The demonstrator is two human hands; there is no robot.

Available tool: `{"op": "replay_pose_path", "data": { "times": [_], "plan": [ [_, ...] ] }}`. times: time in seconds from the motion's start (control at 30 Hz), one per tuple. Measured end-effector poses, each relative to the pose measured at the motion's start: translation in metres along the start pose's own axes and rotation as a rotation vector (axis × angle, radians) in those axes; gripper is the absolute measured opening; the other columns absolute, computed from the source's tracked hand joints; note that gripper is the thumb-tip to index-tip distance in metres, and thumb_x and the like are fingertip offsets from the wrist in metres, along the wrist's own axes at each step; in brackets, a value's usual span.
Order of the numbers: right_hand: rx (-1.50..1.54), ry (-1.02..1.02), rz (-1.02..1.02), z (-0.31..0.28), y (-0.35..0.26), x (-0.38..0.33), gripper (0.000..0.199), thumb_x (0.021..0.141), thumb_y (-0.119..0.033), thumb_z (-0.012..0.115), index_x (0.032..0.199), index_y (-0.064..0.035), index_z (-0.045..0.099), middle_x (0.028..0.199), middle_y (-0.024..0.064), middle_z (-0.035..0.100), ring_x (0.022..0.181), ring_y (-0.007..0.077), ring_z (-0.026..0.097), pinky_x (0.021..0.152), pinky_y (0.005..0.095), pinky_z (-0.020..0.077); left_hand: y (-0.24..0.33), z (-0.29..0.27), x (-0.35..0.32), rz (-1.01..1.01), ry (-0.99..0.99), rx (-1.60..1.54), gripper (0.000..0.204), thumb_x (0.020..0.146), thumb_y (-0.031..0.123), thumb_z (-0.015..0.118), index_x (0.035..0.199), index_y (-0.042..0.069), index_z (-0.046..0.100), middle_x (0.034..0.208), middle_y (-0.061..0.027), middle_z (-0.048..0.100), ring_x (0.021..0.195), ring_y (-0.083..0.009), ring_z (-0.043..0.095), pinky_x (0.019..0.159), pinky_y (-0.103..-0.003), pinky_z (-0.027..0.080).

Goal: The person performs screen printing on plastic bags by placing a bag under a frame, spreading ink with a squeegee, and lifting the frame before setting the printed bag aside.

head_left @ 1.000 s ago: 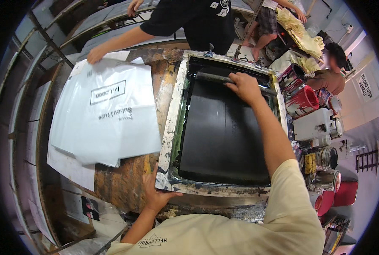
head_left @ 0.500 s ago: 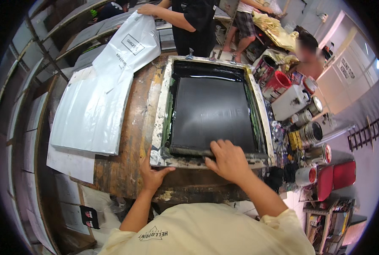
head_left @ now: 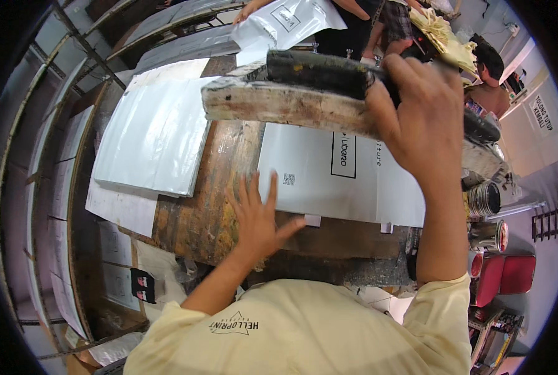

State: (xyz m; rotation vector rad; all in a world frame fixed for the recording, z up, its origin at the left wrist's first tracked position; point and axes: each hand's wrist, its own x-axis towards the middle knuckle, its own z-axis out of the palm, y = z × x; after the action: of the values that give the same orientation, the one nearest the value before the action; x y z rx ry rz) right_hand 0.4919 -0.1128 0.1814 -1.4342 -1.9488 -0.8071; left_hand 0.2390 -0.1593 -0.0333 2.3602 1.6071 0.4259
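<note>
My right hand (head_left: pixel 419 115) grips the near edge of a wooden printing screen frame (head_left: pixel 279 103) and holds it tilted up above the bench. Under it lies a white plastic mailer bag (head_left: pixel 347 181) with a fresh black print. My left hand (head_left: pixel 257 219) rests flat, fingers spread, on the bag's near left corner and the stained wooden bench (head_left: pixel 197 219).
A stack of white bags (head_left: pixel 154 137) lies on the bench to the left. Another person's hand (head_left: pixel 247 11) lifts a white bag (head_left: pixel 285 22) at the far side. Ink tins (head_left: pixel 485 200) and red containers (head_left: pixel 510 275) crowd the right. A third person (head_left: pixel 488 69) stands at the right.
My right hand pulled the squeegee toward me over the black screen, then raised the frame, which uncovered the printed bag. My left hand moved from the frame's corner onto the bag.
</note>
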Motion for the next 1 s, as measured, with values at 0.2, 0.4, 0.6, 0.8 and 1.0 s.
{"op": "replay_pose_path", "data": {
  "times": [0.2, 0.4, 0.6, 0.8, 1.0],
  "plan": [
    [-0.038, -0.057, 0.004, 0.003, 0.025, 0.026, 0.040, 0.097, -0.041, 0.058, 0.104, -0.0033, 0.071, 0.090, 0.0180, 0.071, 0.086, 0.0387, 0.065, 0.087, 0.0462, 0.0448, -0.003, 0.063, -0.038, 0.010, -0.092, 0.161, 0.120, 0.087, 0.086, 0.054, 0.164, -0.003, 0.029, 0.173, -0.0289, 0.018, 0.163, -0.0453, 0.002, 0.118, -0.077, -0.005],
    [0.082, -0.157, 0.117, -0.006, 0.024, 0.061, 0.044, 0.097, -0.044, 0.059, 0.102, -0.0025, 0.071, 0.087, 0.0217, 0.070, 0.083, 0.0420, 0.064, 0.083, 0.0464, 0.0476, 0.019, 0.017, 0.018, 0.041, 0.059, -0.187, 0.088, 0.092, 0.062, 0.073, 0.145, -0.007, 0.056, 0.152, -0.0257, 0.056, 0.146, -0.0431, 0.047, 0.119, -0.066, 0.029],
    [0.031, -0.058, 0.106, -0.011, 0.013, 0.070, 0.037, 0.094, -0.034, 0.060, 0.084, 0.0005, 0.069, 0.068, 0.0149, 0.066, 0.060, 0.0297, 0.061, 0.060, 0.0394, 0.0493, 0.037, -0.006, 0.063, 0.076, 0.479, -0.541, 0.032, 0.091, 0.009, 0.079, 0.122, 0.001, 0.075, 0.120, -0.0163, 0.077, 0.099, -0.0305, 0.075, 0.081, -0.038, 0.060],
    [0.136, -0.138, 0.096, -0.001, 0.036, 0.059, 0.040, 0.101, -0.039, 0.059, 0.102, 0.0000, 0.069, 0.085, 0.0236, 0.066, 0.077, 0.0433, 0.063, 0.078, 0.0450, 0.0499, -0.059, -0.029, 0.064, -0.246, 0.563, -0.984, 0.032, 0.098, 0.007, 0.072, 0.129, -0.002, 0.073, 0.102, -0.0098, 0.076, 0.078, -0.0106, 0.064, 0.071, -0.025, 0.053],
    [-0.040, -0.259, 0.186, -0.008, 0.020, 0.056, 0.049, 0.101, -0.038, 0.059, 0.127, 0.0018, 0.070, 0.109, 0.0245, 0.071, 0.098, 0.0361, 0.064, 0.090, 0.0428, 0.0490, -0.238, -0.112, 0.096, -0.341, 0.355, -0.790, 0.041, 0.099, 0.013, 0.072, 0.136, -0.005, 0.068, 0.115, -0.0109, 0.075, 0.087, -0.0116, 0.068, 0.076, -0.027, 0.059]
  ]
}}
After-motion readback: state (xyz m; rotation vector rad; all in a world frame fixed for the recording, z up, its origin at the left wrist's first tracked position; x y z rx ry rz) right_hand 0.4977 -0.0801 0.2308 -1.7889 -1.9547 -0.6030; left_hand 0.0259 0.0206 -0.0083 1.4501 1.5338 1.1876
